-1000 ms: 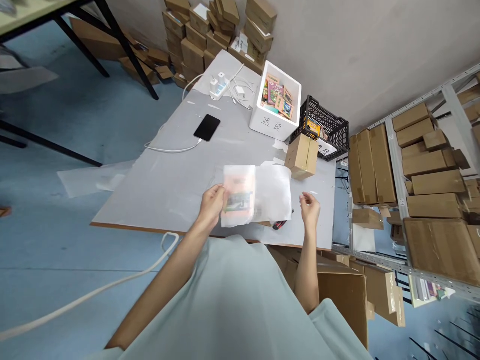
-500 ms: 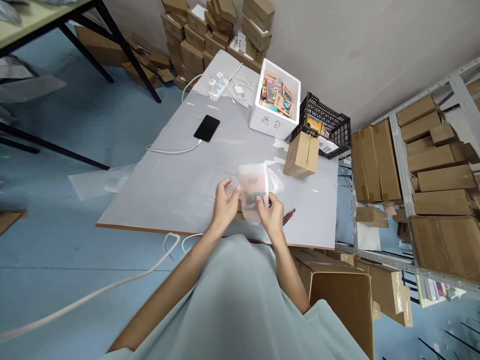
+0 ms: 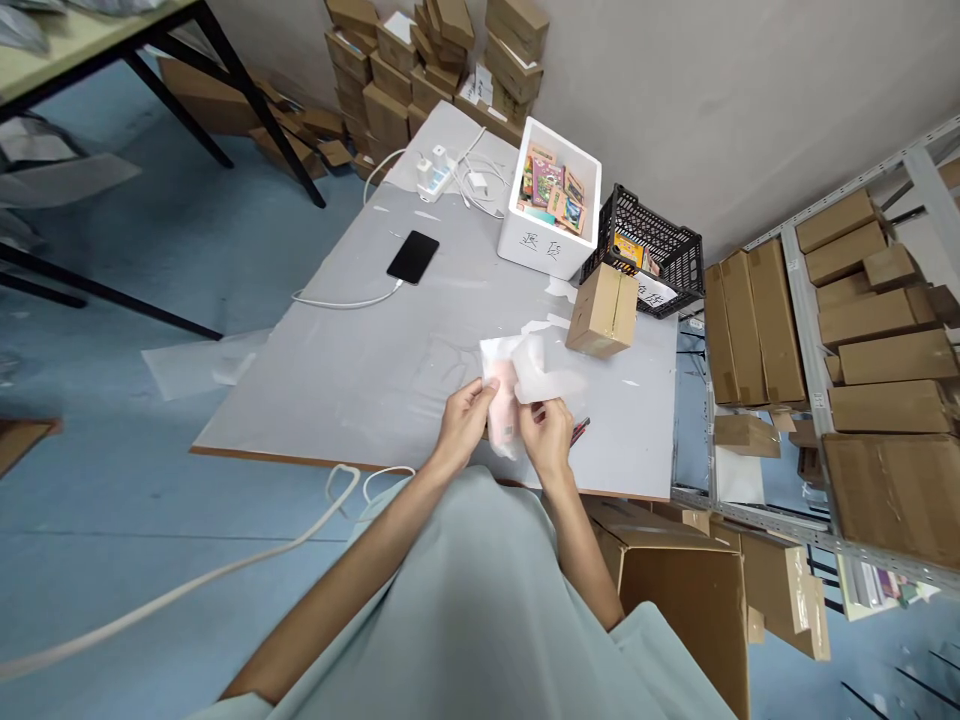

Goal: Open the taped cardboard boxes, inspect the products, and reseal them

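A pink item in a translucent bag (image 3: 503,405) is between my hands, near the front edge of the grey table (image 3: 337,370). My left hand (image 3: 465,420) pinches the bag's left side. My right hand (image 3: 546,432) is closed on a translucent white flap (image 3: 541,372) at the bag's right side. A red and black tool (image 3: 580,431) lies just right of my right hand, partly hidden. Beyond my hands stands a small cardboard box (image 3: 602,311).
At the back are a white box (image 3: 541,243) with colourful packets, a black crate (image 3: 679,245), a power strip (image 3: 435,176) and a phone (image 3: 413,257) with a cable. An open carton (image 3: 682,555) sits below the front right edge. Shelves with boxes (image 3: 892,360) stand at right.
My left hand has moved right and closed on the bag. My right hand has shifted slightly right with the white flap folded outward, and the pink item shows more clearly.
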A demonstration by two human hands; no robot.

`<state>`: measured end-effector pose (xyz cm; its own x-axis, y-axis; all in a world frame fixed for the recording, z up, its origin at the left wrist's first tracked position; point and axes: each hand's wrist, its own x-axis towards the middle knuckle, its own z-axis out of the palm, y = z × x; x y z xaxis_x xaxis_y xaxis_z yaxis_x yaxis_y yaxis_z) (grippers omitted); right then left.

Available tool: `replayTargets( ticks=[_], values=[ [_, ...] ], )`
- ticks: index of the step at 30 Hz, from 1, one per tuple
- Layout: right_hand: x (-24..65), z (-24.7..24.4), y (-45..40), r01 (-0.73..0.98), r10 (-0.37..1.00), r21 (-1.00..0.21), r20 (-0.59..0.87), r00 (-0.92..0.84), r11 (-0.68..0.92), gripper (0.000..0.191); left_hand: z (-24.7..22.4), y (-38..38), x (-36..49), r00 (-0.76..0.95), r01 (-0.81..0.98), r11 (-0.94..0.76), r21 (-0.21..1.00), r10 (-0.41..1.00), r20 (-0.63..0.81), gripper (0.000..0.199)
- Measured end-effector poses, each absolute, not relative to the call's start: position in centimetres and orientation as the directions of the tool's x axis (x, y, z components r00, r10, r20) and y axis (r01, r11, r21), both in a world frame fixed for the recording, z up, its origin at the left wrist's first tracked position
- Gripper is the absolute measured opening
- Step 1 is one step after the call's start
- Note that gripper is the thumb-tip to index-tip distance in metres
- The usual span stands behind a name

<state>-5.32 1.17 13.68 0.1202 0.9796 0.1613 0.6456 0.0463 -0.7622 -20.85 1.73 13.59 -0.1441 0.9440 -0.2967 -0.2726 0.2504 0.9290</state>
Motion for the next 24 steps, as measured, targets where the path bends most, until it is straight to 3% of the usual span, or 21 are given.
replayTargets(
  ticks=[6,9,12,14,17,22,24],
  values=[
    [3.6,15.1,4.7,0.489,0.861,-0.85,0.088,0.501,-0.198,0.038,13.5,2.4,-22.6,-0.242,-0.404,0.214,0.889,0.913,-0.329,0.079],
    [6.3,16.1,4.6,0.561,0.769,-0.796,0.208,0.605,-0.226,0.048,13.4,2.7,-23.4,-0.277,-0.451,0.201,0.87,0.895,-0.35,0.083],
    [4.5,16.1,3.2,0.581,0.851,-0.81,0.249,0.463,-0.08,0.053,13.2,2.7,-23.4,-0.246,-0.474,0.217,0.853,0.898,-0.365,0.083],
    [1.4,15.5,2.3,0.44,0.96,-0.897,0.094,0.264,-0.033,0.054,13.1,2.7,-23.0,-0.214,-0.482,0.239,0.843,0.901,-0.378,0.083],
    [-3.3,14.5,1.6,0.253,0.995,-0.963,-0.095,0.025,-0.099,0.051,12.8,2.5,-22.1,-0.155,-0.476,0.282,0.833,0.905,-0.395,0.083],
    [-5.3,14.5,1.6,0.17,0.995,-0.98,-0.099,0.02,-0.101,0.049,11.7,2.6,-22.3,-0.12,-0.402,0.276,0.873,0.929,-0.349,0.078],
    [-4.3,14.9,1.7,0.138,0.994,-0.985,-0.096,0.043,-0.101,0.051,11.0,3.0,-23.5,-0.189,-0.266,0.24,0.934,0.937,-0.295,0.066]
  ],
)
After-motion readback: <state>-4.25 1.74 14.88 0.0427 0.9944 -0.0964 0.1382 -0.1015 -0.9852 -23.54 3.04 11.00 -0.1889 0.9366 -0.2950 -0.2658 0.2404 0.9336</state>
